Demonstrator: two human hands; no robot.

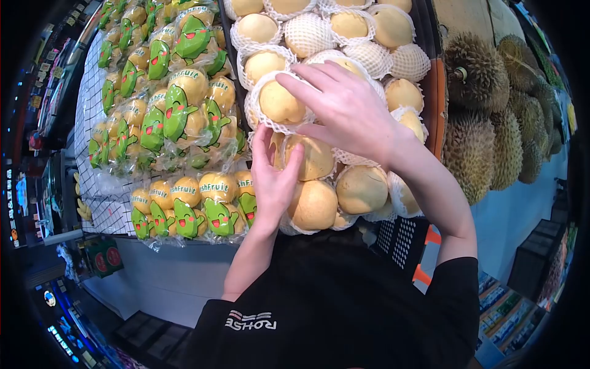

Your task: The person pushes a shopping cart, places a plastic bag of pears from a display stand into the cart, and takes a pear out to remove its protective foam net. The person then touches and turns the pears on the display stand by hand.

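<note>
A yellow pear in a white foam net sits at the left side of the tray, on top of other pears. My right hand reaches over it from the right, with fingertips at its upper side and the thumb by its lower right; the palm side is hidden. Below it is my left hand, fingers and thumb apart. A left fingertip meets the lower edge of the foam net, while the thumb lies against a pear underneath. Two more pears, a bare-topped one and another, lie near the front.
Bagged yellow fruit with green cartoon labels fills the display on the left. Durians are piled on the right, past the tray's dark and orange edge. A black perforated crate stands below the front right.
</note>
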